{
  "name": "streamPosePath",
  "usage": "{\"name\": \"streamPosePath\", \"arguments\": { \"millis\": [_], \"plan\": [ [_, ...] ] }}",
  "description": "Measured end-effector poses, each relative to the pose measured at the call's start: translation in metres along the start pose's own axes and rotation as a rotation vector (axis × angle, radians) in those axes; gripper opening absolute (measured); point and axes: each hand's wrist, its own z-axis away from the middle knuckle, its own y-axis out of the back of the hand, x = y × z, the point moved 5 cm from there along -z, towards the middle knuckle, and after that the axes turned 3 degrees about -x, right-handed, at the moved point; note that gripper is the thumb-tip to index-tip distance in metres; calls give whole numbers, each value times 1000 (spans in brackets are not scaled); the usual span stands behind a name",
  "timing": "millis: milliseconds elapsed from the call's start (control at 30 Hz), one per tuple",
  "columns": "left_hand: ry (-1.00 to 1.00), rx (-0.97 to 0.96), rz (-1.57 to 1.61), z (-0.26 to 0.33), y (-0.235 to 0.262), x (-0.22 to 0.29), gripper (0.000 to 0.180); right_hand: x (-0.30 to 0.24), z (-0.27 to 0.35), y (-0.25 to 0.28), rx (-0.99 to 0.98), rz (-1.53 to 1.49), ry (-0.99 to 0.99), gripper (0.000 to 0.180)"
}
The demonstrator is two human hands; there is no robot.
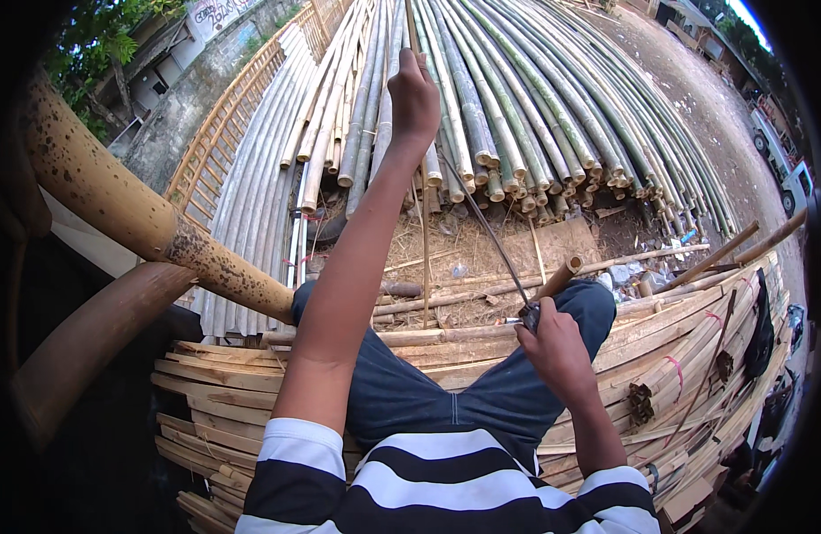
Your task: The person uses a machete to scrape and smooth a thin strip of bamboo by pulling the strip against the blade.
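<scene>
My left hand (pixel 415 98) is raised far ahead at arm's length, its fingers closed round a thin bamboo strip (pixel 426 254). The strip runs on above the fist and hangs down below it. Over my right thigh, my right hand (pixel 557 347) is closed on a knife with a long, thin, dark blade (pixel 495 236), which slants up and to the left. Most of its handle is hidden in my fingers. A short bamboo tube (pixel 560 278) sticks out just beyond that hand; whether I hold it too, I cannot tell.
Ahead lies a large stack of bamboo poles (pixel 526 116). Split bamboo slats (pixel 224 383) are piled around my seat. A thick spotted bamboo pole (pixel 117 191) crosses close on my left. Beyond stands a bamboo lattice (pixel 228 125). Litter (pixel 619 274) lies at the right.
</scene>
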Motion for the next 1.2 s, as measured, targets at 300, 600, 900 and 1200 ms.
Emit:
{"name": "streamPosePath", "arguments": {
  "millis": [300, 600, 900, 1200],
  "plan": [
    [-120, 52, 56, -21, -9, -37, 16, 36, 42, 4, -360, 54, -30, 36],
    [-178, -66, 173, 1, -33, 1, 16, -24, -65, -17, 30, 306, 254, 26],
    [-171, -28, 251, 6, -33, 8, 13, -33, -120, -58, 138, 201, 290, 24],
    [-128, -76, 275, 6, -39, 8, 18, -17, -116, -91, -12, 232, 285, 25]
  ]
}}
